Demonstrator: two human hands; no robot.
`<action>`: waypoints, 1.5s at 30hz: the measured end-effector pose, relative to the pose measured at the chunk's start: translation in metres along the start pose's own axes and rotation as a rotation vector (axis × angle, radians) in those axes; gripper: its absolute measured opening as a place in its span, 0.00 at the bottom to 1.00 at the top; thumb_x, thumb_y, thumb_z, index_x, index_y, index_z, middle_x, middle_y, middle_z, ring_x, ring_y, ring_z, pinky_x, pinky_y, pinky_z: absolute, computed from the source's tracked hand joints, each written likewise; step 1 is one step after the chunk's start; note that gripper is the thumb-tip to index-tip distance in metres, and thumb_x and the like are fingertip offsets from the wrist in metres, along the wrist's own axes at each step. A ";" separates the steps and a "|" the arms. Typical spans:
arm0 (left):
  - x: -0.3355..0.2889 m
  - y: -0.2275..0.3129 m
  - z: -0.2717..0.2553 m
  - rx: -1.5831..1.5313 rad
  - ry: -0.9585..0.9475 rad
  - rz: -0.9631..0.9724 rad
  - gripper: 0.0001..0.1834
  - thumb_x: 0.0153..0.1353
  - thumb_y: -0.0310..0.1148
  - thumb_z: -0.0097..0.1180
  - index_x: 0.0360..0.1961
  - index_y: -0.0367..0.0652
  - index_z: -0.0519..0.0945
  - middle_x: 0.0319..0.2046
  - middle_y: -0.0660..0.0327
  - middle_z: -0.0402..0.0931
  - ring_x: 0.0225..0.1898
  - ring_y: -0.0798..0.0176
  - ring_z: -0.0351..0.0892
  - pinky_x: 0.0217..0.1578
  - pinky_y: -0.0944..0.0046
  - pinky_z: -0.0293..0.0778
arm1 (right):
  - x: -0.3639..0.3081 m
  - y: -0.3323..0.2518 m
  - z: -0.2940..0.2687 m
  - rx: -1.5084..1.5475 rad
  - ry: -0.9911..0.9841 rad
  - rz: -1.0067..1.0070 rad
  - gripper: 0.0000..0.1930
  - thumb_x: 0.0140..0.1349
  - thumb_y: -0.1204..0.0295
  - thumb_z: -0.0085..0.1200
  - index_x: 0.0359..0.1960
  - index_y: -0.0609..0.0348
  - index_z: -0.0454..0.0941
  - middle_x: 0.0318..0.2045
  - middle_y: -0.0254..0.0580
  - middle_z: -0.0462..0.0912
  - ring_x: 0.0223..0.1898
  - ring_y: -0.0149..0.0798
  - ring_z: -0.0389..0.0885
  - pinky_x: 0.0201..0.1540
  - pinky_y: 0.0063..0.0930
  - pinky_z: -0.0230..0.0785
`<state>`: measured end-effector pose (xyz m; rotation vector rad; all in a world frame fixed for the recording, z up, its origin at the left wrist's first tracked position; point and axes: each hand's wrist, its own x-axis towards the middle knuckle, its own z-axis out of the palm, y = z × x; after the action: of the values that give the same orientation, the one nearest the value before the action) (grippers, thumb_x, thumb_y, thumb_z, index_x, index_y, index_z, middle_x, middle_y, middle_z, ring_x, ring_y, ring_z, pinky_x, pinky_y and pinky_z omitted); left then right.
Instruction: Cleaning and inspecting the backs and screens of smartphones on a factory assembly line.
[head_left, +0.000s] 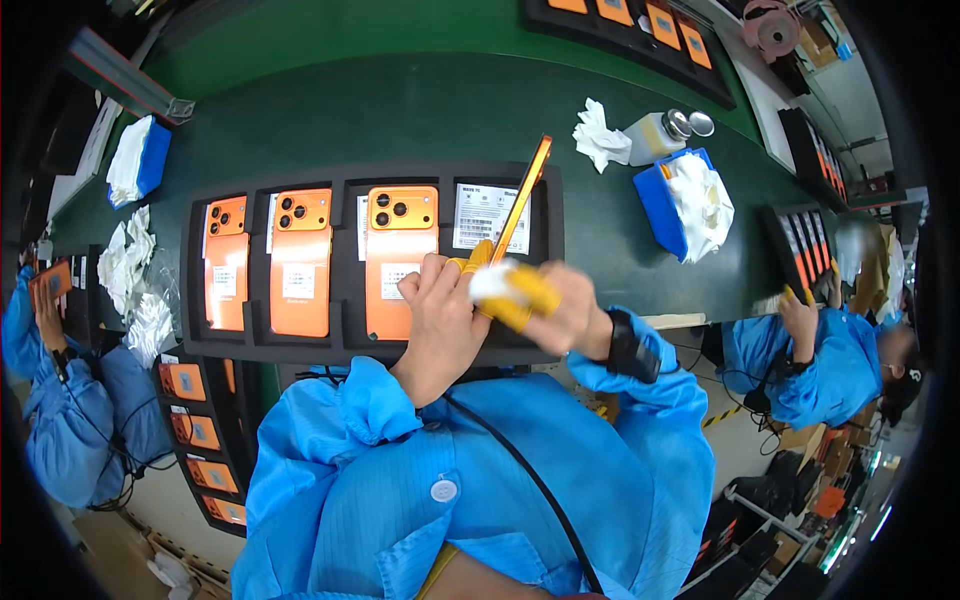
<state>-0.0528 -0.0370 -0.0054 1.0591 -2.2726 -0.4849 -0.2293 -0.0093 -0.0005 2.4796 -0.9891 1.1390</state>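
My left hand [440,318] is closed on an orange phone [521,200], held up on edge so its narrow side shows. Yellow finger covers are on fingers of both hands. My right hand [572,312], blurred by motion, pinches a white wipe [490,284] close to the lower end of that phone. Beneath my hands lies a black foam tray [345,346]. Three orange phones rest back side up in its slots: a left one [227,262], a middle one [300,252] and a right one [402,248]. The fourth slot shows a white printed label [484,212].
On the green table [400,110], a liquid dispenser bottle [655,138], a crumpled wipe [602,138] and a blue box [655,208] of wipes stand right. More wipes [125,262] lie left. Another phone tray [725,92] sits behind. Co-workers [830,370] sit at both sides.
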 end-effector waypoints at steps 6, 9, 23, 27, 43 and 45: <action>-0.005 -0.001 -0.001 -0.028 -0.005 -0.030 0.08 0.50 0.28 0.62 0.28 0.37 0.76 0.29 0.57 0.68 0.40 0.56 0.65 0.38 0.55 0.52 | 0.018 0.062 0.005 -0.369 0.133 0.169 0.19 0.39 0.79 0.58 0.38 0.54 0.83 0.37 0.45 0.80 0.29 0.42 0.77 0.26 0.31 0.70; -0.005 -0.003 -0.002 -0.026 0.016 -0.022 0.09 0.50 0.28 0.62 0.31 0.36 0.77 0.30 0.57 0.68 0.40 0.56 0.65 0.38 0.55 0.52 | 0.025 0.069 0.007 -0.400 0.141 0.276 0.20 0.39 0.80 0.60 0.39 0.51 0.84 0.39 0.47 0.78 0.29 0.45 0.77 0.28 0.32 0.71; -0.002 0.000 0.000 -0.005 0.068 0.013 0.09 0.50 0.29 0.61 0.31 0.36 0.78 0.28 0.58 0.69 0.37 0.56 0.67 0.37 0.56 0.52 | 0.029 0.073 -0.003 -0.409 0.138 0.256 0.21 0.40 0.80 0.58 0.40 0.50 0.84 0.35 0.47 0.79 0.30 0.46 0.78 0.30 0.33 0.72; -0.004 0.001 0.000 -0.012 0.024 0.008 0.08 0.47 0.27 0.60 0.30 0.37 0.77 0.30 0.59 0.69 0.40 0.56 0.65 0.37 0.55 0.52 | 0.006 0.026 0.004 -0.143 0.043 0.043 0.17 0.36 0.76 0.57 0.34 0.57 0.84 0.35 0.46 0.81 0.26 0.38 0.77 0.25 0.31 0.71; 0.084 0.027 -0.035 0.102 -0.201 0.070 0.19 0.53 0.44 0.61 0.32 0.36 0.79 0.23 0.51 0.74 0.33 0.51 0.69 0.35 0.54 0.54 | 0.025 0.080 0.013 -0.256 0.290 0.406 0.23 0.43 0.84 0.54 0.43 0.51 0.82 0.39 0.52 0.79 0.32 0.48 0.79 0.34 0.34 0.73; 0.088 0.019 -0.028 0.121 -0.165 0.080 0.15 0.53 0.40 0.59 0.29 0.36 0.78 0.22 0.52 0.74 0.33 0.51 0.69 0.35 0.54 0.54 | 0.029 0.076 0.015 -0.238 0.306 0.423 0.23 0.44 0.84 0.51 0.44 0.51 0.82 0.40 0.52 0.79 0.32 0.49 0.78 0.34 0.34 0.74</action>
<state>-0.0918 -0.0961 0.0568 1.0142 -2.5069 -0.4207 -0.2573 -0.0867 0.0065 1.8899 -1.4925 1.3729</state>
